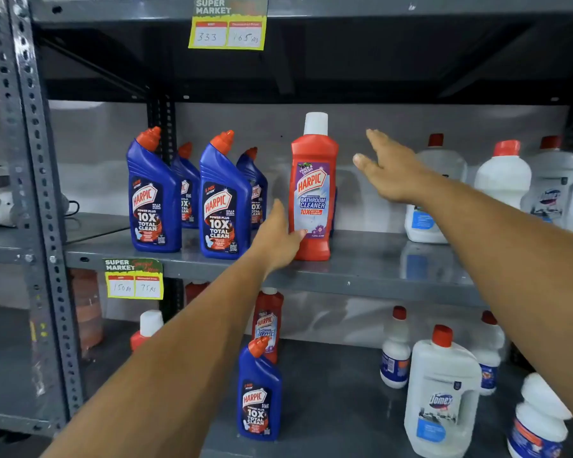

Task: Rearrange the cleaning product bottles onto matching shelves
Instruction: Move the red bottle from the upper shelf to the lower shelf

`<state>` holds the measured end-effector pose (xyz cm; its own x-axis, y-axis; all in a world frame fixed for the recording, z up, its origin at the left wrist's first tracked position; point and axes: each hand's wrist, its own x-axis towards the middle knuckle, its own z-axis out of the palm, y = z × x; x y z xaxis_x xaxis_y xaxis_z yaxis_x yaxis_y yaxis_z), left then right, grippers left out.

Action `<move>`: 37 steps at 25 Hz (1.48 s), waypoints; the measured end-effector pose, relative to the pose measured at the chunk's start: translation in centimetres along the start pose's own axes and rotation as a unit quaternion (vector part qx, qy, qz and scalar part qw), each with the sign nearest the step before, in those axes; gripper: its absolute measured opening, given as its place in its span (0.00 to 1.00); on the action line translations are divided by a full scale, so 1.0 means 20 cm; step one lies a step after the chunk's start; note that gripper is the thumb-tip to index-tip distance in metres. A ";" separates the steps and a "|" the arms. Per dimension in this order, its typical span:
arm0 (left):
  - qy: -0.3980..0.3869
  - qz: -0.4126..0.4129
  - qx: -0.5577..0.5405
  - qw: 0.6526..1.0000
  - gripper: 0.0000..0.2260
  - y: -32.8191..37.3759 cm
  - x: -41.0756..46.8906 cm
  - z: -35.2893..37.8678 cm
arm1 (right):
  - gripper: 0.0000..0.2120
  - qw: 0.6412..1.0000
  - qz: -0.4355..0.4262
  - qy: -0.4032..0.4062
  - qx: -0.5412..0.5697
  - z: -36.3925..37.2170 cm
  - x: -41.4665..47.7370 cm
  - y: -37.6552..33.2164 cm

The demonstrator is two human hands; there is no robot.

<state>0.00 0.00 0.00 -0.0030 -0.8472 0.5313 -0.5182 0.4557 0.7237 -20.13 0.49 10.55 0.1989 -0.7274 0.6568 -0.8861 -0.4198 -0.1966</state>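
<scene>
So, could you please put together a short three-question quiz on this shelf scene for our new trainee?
1. True or false: the left hand touches the red Harpic bathroom cleaner bottle on the middle shelf.
2. Which item stands at the front of the lower shelf, beneath that red bottle?
A. a blue Harpic bottle
B. a green spray can
C. a yellow sponge pack
3. Fill in: the right hand is open, fingers spread, holding ____.

Key:
1. True; its thumb rests low on the bottle's front.
2. A
3. Nothing; it hovers between the red bottle and the white bottles.
</scene>
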 end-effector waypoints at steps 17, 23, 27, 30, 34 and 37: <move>-0.136 -0.090 -0.202 0.966 0.20 -0.18 0.17 0.00 | 0.18 0.936 0.085 0.057 0.336 0.24 0.36 -0.17; -0.164 -0.066 -0.218 0.960 0.19 -0.17 0.11 -0.03 | 0.17 0.926 0.105 0.052 0.360 0.15 0.26 -0.22; -0.188 -0.031 -0.214 0.958 0.17 -0.07 -0.03 -0.09 | 0.16 0.944 0.068 0.060 0.319 0.04 0.13 -0.25; -0.176 0.007 -0.217 0.960 0.16 0.00 -0.21 -0.14 | 0.12 0.948 0.033 0.042 0.315 -0.07 -0.01 -0.31; -0.162 0.032 -0.265 0.950 0.16 -0.08 -0.53 -0.13 | 0.18 0.954 -0.010 -0.003 0.300 -0.14 -0.33 -0.40; -0.177 -0.005 -0.278 0.944 0.19 -0.30 -0.78 -0.02 | 0.06 0.958 -0.044 -0.056 0.279 -0.05 -0.61 -0.36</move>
<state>3.44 10.52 -12.43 -0.3367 -0.8458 0.4138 0.0090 0.4366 0.8996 -16.54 12.96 4.65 0.3338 -0.7157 0.6134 -0.5080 -0.6848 -0.5225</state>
